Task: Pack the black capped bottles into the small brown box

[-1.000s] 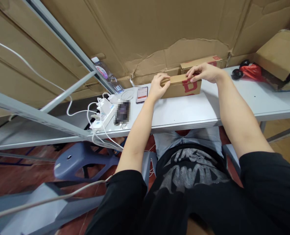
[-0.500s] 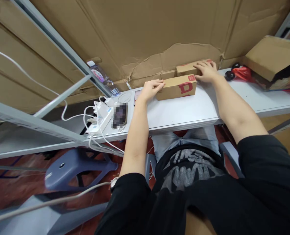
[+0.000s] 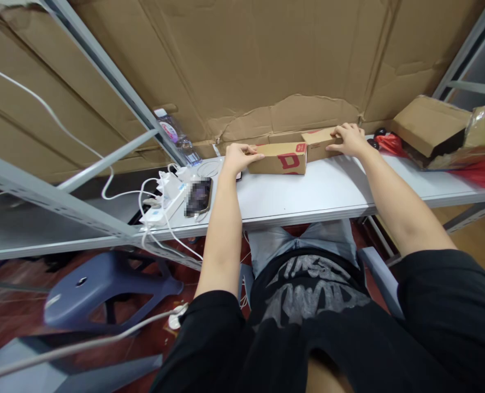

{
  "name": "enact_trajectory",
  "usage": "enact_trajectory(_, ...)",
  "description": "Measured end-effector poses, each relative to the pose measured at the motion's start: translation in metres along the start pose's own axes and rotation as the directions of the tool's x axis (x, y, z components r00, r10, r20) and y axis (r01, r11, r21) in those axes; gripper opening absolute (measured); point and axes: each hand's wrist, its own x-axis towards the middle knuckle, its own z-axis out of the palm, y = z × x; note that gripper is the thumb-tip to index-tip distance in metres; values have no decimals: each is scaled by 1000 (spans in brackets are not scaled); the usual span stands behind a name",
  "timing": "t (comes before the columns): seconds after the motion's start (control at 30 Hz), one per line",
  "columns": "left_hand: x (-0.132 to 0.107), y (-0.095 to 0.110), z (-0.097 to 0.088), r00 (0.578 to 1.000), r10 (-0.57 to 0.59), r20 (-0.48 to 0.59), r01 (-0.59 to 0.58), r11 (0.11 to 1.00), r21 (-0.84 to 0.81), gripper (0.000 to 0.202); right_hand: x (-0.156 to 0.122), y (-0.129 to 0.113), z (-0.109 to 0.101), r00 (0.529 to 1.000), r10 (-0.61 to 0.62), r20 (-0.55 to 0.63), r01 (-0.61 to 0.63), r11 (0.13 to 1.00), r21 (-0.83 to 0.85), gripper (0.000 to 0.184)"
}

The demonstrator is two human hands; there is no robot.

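Note:
A long brown cardboard box with a red letter (image 3: 278, 158) lies on the white shelf-table (image 3: 328, 188). My left hand (image 3: 237, 155) grips its left end, fingers curled over the top edge. Behind and to the right lies a second brown box (image 3: 317, 144) against the cardboard wall. My right hand (image 3: 349, 139) rests on that second box's right end with fingers bent over it.
A power strip with white chargers and cables (image 3: 164, 196) and a phone (image 3: 199, 195) lie at the table's left. A water bottle (image 3: 175, 134) leans at the back. An open carton (image 3: 435, 128) and red bag (image 3: 390, 144) sit right. A blue stool (image 3: 103, 286) stands below.
My right hand left the front box and moved back onto the second box. My left hand stays at the front box's left end. The camera view shifted.

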Motion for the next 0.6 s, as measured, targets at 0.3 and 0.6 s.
enact_trajectory(0.3,13,-29,18,981,70,-180,-18,962,274,25,-2,22,6,998,-55,-42,57,997,60,59)
enact_trajectory(0.6,32,-63,61,972,92,-217,-30,962,272,41,-16,-8,8,977,-195,-84,203,974,101,48)
